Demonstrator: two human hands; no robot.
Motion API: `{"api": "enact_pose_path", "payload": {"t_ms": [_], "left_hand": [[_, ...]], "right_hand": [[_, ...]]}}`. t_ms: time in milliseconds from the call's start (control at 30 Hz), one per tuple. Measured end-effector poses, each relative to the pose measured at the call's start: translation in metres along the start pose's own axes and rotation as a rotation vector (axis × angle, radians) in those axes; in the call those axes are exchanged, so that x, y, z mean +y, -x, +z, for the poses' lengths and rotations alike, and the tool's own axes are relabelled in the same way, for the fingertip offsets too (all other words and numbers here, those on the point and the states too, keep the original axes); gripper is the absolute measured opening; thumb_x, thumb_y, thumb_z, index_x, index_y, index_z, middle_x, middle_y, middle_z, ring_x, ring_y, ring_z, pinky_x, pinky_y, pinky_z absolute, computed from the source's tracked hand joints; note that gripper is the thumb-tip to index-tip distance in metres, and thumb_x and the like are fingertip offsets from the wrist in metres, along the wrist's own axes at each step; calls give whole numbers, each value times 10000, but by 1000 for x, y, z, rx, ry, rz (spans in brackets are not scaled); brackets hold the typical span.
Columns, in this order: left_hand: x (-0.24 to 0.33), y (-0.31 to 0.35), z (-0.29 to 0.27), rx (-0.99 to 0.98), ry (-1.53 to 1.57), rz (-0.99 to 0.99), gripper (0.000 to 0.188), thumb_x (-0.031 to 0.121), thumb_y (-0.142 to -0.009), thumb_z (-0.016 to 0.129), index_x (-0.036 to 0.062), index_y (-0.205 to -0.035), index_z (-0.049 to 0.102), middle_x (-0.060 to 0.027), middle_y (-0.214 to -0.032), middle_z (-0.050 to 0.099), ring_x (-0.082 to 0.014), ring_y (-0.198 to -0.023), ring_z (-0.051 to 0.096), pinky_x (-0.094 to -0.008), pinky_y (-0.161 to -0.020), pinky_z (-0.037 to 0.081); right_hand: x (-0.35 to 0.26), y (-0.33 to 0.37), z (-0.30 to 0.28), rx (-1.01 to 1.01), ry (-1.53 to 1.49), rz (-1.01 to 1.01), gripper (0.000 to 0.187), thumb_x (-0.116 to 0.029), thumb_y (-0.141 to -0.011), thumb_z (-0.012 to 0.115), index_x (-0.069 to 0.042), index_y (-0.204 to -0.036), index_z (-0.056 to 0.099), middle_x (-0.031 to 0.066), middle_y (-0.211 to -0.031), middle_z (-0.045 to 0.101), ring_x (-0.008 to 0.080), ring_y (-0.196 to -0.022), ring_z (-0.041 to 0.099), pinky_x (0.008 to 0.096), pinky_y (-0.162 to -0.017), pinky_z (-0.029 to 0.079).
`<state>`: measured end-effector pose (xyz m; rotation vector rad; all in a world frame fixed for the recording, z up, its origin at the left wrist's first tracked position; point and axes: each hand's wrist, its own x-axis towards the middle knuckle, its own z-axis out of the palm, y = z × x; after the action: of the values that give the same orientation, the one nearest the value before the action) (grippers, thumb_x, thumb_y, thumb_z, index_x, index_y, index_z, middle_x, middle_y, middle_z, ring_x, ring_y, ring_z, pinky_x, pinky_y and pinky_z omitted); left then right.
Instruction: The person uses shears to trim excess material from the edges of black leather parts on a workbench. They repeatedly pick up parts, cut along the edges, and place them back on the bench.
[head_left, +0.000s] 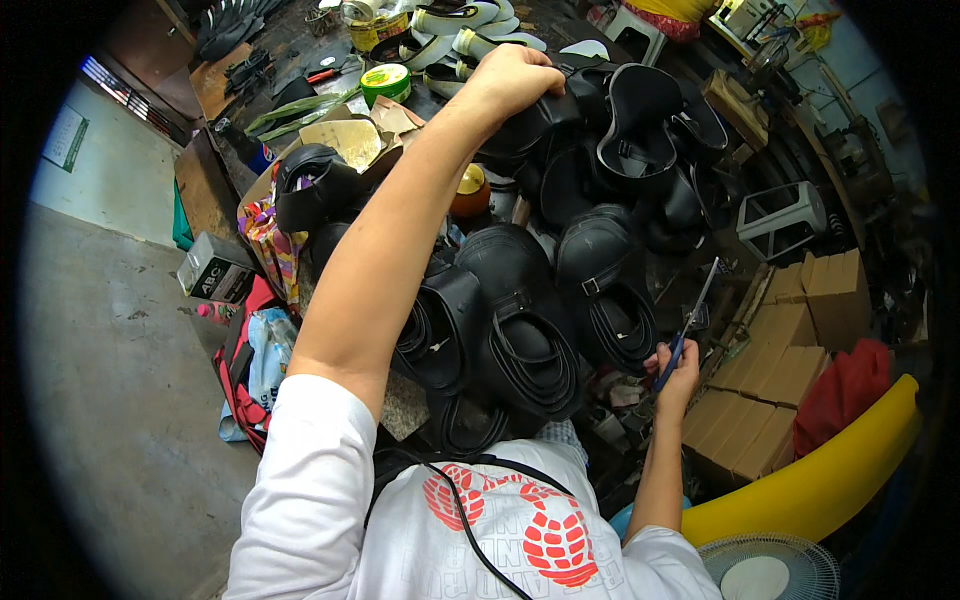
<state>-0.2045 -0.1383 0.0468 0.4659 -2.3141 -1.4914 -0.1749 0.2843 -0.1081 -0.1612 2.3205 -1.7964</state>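
Note:
Stacks of black leather shoe uppers (500, 270), nested into one another, cover the bench in front of me. One stack nearby carries a small metal buckle (591, 286). My left hand (512, 78) reaches across to the far side of the pile. Its fingers are curled over the edge of a black shoe upper (552, 107) there, and the fingertips are partly hidden. Low on the right, away from the pile, my right hand (677, 372) is closed round the blue handle of scissors (692, 322). Their slim metal blades point up and away.
Pale-edged sandals (455, 45), a green tin (386, 83) and an orange-brown jar (470, 190) stand on the bench. Brown cardboard boxes (770, 350), a grey stool (783, 222) and something long and yellow (820, 470) lie right. A fan (770, 570) stands close at lower right.

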Motion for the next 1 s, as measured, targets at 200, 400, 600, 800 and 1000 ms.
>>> {"api": "enact_pose_path", "payload": {"t_ms": [200, 400, 600, 800, 1000], "left_hand": [[-1, 22, -31, -116, -446, 57, 424, 306, -665, 648, 97, -1025, 724, -165, -879, 699, -329, -846, 669, -373, -778, 521], [-2, 62, -41, -60, -550, 96, 414, 277, -695, 607, 84, -1046, 716, -187, -946, 693, -352, -911, 661, -404, -831, 515], [4, 100, -48, 63, -582, 144, 385, 247, -708, 582, 64, -1018, 718, -197, -884, 689, -360, -881, 663, -413, -833, 521], [2, 143, -45, 59, -662, 234, 307, 193, -713, 600, 73, -969, 718, -170, -778, 676, -324, -743, 669, -401, -711, 536], [-8, 170, -39, 38, -729, 385, 254, 127, -725, 620, 61, -959, 695, -156, -783, 671, -323, -727, 661, -396, -672, 527]], "right_hand": [[-50, -24, 52, -468, -198, 50, 271, -307, -989, 519, -37, -981, 507, 78, -692, 623, 133, -594, 585, 246, -563, 452], [-87, -69, 128, -820, -253, 116, 499, -548, -976, 414, -72, -930, 552, 124, -729, 660, 163, -634, 612, 270, -623, 476], [-93, -93, 156, -972, -179, 202, 499, -558, -980, 388, -97, -906, 567, 130, -723, 670, 170, -613, 626, 261, -629, 487], [-99, -89, 160, -1031, -157, 209, 510, -561, -973, 403, -78, -925, 561, 128, -708, 660, 172, -601, 623, 250, -599, 483], [-114, -91, 151, -1068, -138, 192, 486, -538, -960, 463, -63, -965, 565, 133, -683, 647, 181, -585, 618, 266, -582, 490]]}}
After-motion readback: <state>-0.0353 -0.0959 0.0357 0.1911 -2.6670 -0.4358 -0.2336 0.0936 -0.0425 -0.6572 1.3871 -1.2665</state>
